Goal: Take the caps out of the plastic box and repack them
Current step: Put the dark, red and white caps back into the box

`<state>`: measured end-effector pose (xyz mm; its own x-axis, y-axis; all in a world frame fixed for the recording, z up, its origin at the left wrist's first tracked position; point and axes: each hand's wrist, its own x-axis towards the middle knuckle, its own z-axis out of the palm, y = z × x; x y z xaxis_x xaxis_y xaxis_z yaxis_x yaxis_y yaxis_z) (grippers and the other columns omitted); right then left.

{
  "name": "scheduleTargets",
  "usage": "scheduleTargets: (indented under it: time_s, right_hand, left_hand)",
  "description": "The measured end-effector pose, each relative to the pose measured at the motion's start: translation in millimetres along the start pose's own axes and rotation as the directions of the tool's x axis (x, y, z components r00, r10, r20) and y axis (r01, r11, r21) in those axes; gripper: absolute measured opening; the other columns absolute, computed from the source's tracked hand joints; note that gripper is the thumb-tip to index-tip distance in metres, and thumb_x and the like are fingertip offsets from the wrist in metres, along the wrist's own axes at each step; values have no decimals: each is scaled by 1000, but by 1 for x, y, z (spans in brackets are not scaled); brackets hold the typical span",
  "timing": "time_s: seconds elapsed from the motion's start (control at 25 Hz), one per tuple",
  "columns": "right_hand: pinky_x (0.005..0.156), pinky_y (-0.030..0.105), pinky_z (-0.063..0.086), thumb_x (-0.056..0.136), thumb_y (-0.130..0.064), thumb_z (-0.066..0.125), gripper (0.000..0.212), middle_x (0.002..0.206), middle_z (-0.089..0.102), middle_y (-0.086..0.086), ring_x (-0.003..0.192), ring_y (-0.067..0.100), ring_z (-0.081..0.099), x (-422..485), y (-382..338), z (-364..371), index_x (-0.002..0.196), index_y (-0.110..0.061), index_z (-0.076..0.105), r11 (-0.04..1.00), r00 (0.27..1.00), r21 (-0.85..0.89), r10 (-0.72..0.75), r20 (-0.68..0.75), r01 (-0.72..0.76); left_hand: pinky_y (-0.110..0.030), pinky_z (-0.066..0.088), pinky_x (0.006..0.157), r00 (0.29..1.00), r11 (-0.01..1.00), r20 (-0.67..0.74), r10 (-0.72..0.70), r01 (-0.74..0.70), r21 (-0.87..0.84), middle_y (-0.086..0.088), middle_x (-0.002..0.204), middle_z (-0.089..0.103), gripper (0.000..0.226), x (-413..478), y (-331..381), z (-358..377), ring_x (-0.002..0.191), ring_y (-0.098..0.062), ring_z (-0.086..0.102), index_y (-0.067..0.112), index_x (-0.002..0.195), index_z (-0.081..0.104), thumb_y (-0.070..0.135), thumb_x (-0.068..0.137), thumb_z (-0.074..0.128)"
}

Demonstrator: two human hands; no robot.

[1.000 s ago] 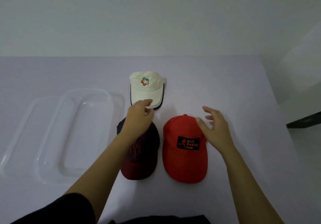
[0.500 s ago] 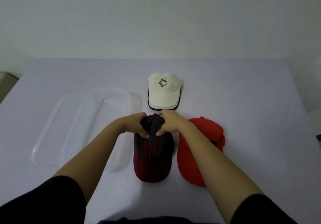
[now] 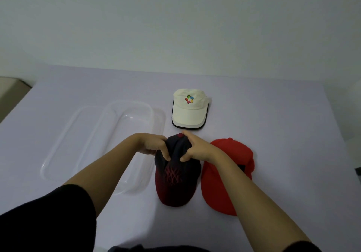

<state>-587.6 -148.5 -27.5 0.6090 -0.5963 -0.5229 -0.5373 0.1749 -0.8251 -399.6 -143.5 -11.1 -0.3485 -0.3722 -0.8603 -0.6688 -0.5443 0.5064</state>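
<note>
Dark cap (image 3: pixel 175 189) on lilac table (image 3: pixel 254 105), pale wall (image 3: pixel 175 26) behind; left hand (image 3: pixel 154 144) and right hand (image 3: pixel 197 148) each pinch its crown.

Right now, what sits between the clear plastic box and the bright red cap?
The head view shows the dark maroon-brimmed cap there, its crown pinched by the left hand and right hand.

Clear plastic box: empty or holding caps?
Empty: clear plastic box shows only its bare floor; cream cap, red cap and dark maroon-brimmed cap lie outside it.
</note>
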Motion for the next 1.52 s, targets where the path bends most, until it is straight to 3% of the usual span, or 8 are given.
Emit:
scheduleTargets:
  time_s: [0.28, 0.52, 0.76, 0.88, 1.0, 1.08, 1.24, 1.52]
  right_hand:
    - [101, 37, 46, 69, -31, 81, 83, 136, 49, -3, 120, 17, 51, -29, -5, 11, 138, -25, 36, 984, 994, 141, -102, -46, 107]
    - [95, 46, 51, 85, -24, 66, 23, 107, 71, 8, 100, 22, 68, -50, -25, 24, 106, -16, 68, 946, 963, 216, -206, -174, 241]
    - [94, 50, 51, 86, -23, 64, 18, 105, 71, 11, 99, 28, 67, -49, -42, 58, 102, -16, 67, 907, 939, 297, -225, -260, 300]
    - [97, 49, 48, 85, -40, 62, 35, 114, 68, 10, 106, 26, 63, -42, -53, 76, 111, -17, 64, 889, 928, 344, -193, -319, 303]
    - [107, 45, 39, 81, -68, 42, 68, 132, 55, -3, 121, 19, 50, -30, -62, 87, 130, -22, 52, 865, 927, 457, -25, -374, 208]
    - [107, 42, 33, 95, -55, 26, 56, 128, 52, -2, 120, 19, 47, -23, -57, 97, 131, -19, 47, 868, 922, 483, 87, -377, 116]
    - [97, 33, 35, 95, -33, 40, 45, 142, 44, 8, 126, 25, 44, -6, -48, 144, 136, -14, 39, 951, 903, 280, 233, -362, -133]
    - [108, 40, 33, 100, -32, 27, 45, 144, 42, 11, 130, 30, 41, 41, -50, 221, 142, -15, 30, 928, 768, 328, 339, -544, -178]
  left_hand:
    - [-36, 51, 95, 984, 986, -123, 127, -139, -93, -19, 119, 65, 38, -44, -4, 2, 111, -33, 62, -1, 115, 62, 2, 76, 60]
    - [-54, 51, 91, 932, 930, -272, 241, -302, -210, -17, 116, 67, 37, -94, -9, 22, 109, -38, 62, 7, 111, 63, 9, 74, 64]
    - [-44, 55, 90, 870, 918, -394, 297, -373, -131, -15, 113, 69, 34, -126, -26, 31, 103, -31, 67, 4, 112, 64, 11, 80, 72]
    - [-41, 56, 87, 853, 915, -402, 332, -395, -81, -13, 108, 72, 24, -141, -32, 20, 100, -30, 69, 9, 105, 68, 11, 81, 71]
    - [-39, 58, 81, 831, 914, -431, 352, -405, -33, -11, 103, 73, 21, -164, -38, -3, 96, -29, 70, 12, 98, 70, 13, 77, 74]
    - [-39, 59, 80, 819, 914, -456, 348, -404, -30, -13, 104, 74, 35, -179, -48, -24, 95, -29, 71, 11, 99, 70, 21, 67, 79]
    - [-40, 58, 79, 842, 932, -438, 315, -362, -26, -10, 105, 74, 71, -188, -70, -70, 95, -28, 71, 8, 107, 69, 38, 46, 88]
    - [-49, 56, 85, 926, 981, -324, 192, -194, 26, -14, 110, 71, 43, -135, -109, -113, 97, -31, 69, 7, 114, 65, 19, 75, 78]
